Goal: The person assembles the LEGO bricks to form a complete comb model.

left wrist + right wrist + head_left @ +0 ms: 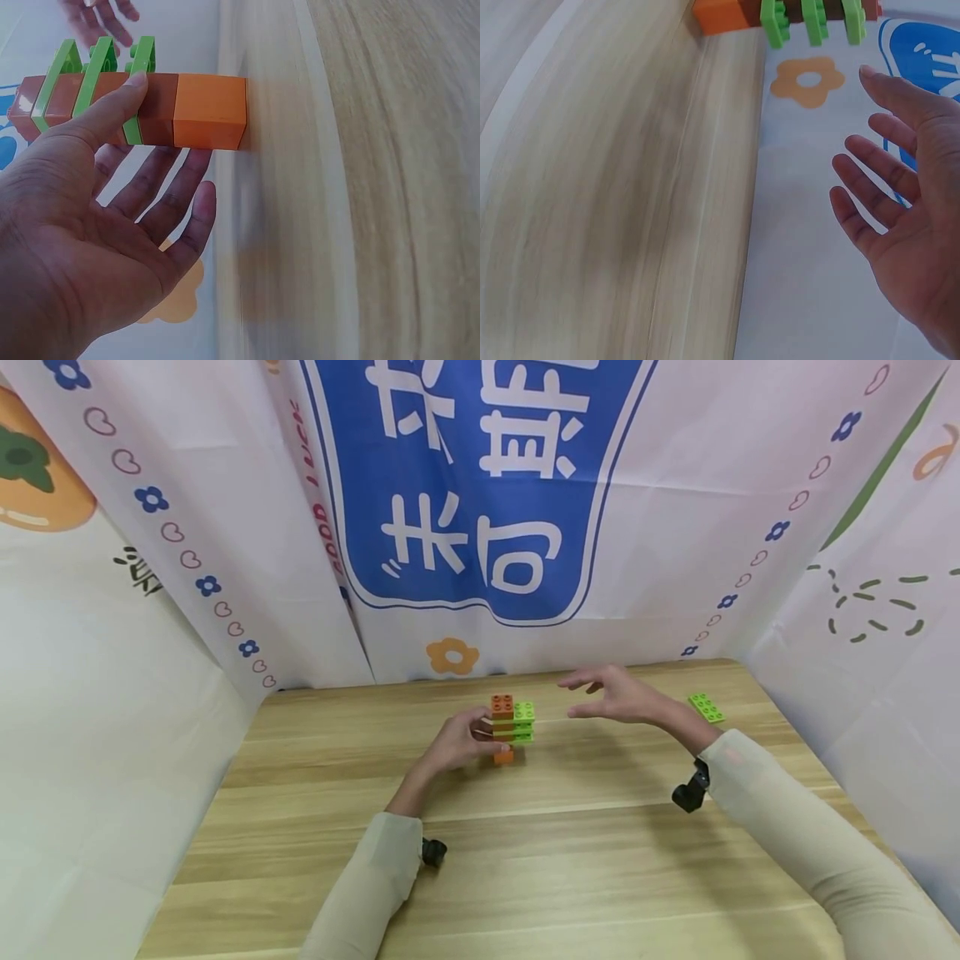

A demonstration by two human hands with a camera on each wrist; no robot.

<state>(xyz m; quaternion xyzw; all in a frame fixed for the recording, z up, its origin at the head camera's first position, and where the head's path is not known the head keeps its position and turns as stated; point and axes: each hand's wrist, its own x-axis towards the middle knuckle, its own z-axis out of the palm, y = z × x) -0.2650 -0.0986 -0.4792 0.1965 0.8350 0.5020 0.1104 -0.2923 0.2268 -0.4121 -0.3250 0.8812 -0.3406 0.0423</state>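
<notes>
A tower of toy building bricks (502, 706) stands upright on the wooden table. Its lowest brick (211, 111) is bright orange, with brown-orange bricks above. Between these, three thin light-green plates (815, 21) jut out toward the right, studs showing. My left hand (456, 743) grips the tower from the left, thumb on the near side and fingers behind it. To the right of the tower, apart from it, my right hand (618, 695) hovers above the table. Its fingers are spread and loosely bent, with nothing between them.
A separate light-green studded plate (707, 707) lies on the table (540, 868) at the right, beyond my right forearm. Printed white cloth (652, 568) hangs behind the table's back edge and along both sides.
</notes>
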